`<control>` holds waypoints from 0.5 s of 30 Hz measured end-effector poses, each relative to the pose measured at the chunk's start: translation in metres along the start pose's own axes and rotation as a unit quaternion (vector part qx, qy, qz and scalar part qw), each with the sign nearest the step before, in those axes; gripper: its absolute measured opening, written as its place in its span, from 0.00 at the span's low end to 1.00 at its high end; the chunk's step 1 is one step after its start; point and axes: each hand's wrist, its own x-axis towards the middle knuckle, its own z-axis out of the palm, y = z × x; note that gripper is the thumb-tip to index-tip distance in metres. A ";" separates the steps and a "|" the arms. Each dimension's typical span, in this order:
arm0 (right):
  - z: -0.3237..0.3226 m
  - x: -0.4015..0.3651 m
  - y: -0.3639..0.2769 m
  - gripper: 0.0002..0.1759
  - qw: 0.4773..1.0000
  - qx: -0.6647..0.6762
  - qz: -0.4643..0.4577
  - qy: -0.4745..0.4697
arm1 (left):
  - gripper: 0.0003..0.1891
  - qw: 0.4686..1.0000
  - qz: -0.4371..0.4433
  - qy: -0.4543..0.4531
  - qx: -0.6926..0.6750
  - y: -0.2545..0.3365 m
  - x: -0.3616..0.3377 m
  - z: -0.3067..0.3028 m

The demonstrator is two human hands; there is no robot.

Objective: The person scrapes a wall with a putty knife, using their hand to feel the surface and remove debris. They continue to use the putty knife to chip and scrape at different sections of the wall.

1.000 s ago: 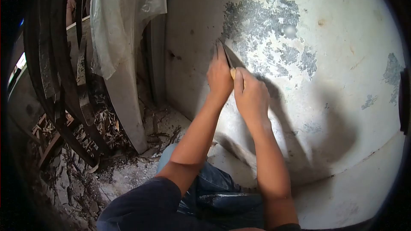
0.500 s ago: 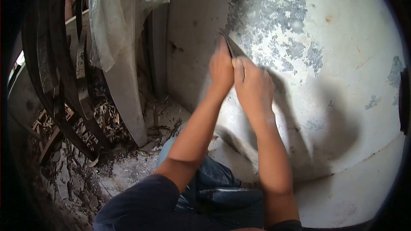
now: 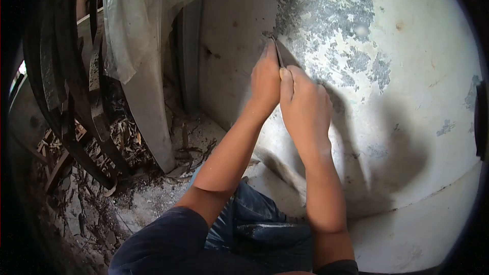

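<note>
Working scraper [image 3: 279, 55] against wall [image 3: 417, 71], right hand [image 3: 305, 97] clenched round it; left hand [image 3: 265, 79] lay alongside, grip unclear; skid under hard pressure risked nicked fingers.

A narrow, dark metal blade [image 3: 279, 55] slants up and slightly left, lower end hidden, tip at a curved, off-white wall [image 3: 423, 56] with flaky grey patches [image 3: 326, 12].

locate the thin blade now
The thin blade is upper-centre in the head view, running from the right hand up beside the left hand, left of the grey patch.
</note>
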 end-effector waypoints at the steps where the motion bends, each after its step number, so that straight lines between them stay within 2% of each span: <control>1: -0.001 -0.003 -0.001 0.19 1.000 -0.012 -0.001 0.016 | 0.39 1.000 0.023 0.011 0.001 0.003 -0.003 -0.001; 2: 0.006 -0.004 0.008 0.18 0.998 0.017 -0.009 0.057 | 0.43 1.000 0.019 -0.018 0.005 0.002 -0.003 -0.002; 3: 0.006 -0.005 0.014 0.18 0.999 0.015 -0.006 0.047 | 0.43 1.000 0.009 -0.022 0.005 0.003 -0.005 0.000; 5: 0.004 -0.010 0.024 0.18 0.999 0.029 -0.005 0.034 | 0.45 1.000 -0.011 -0.009 0.014 0.012 -0.011 0.008; 6: 0.004 -0.014 0.027 0.18 0.998 0.033 -0.014 0.047 | 0.47 0.998 0.033 0.047 0.022 0.012 -0.016 0.015; 10: 0.003 -0.009 0.032 0.18 0.995 0.030 -0.048 0.079 | 0.47 0.998 0.025 0.052 0.018 0.012 -0.012 0.019; 13: -0.002 -0.009 0.032 0.18 0.999 0.029 -0.022 0.037 | 0.45 0.998 -0.020 0.006 0.051 0.017 -0.014 0.015; 15: -0.006 -0.012 0.020 0.18 0.997 0.011 -0.037 0.071 | 0.43 0.999 -0.011 -0.027 0.019 0.019 -0.010 0.008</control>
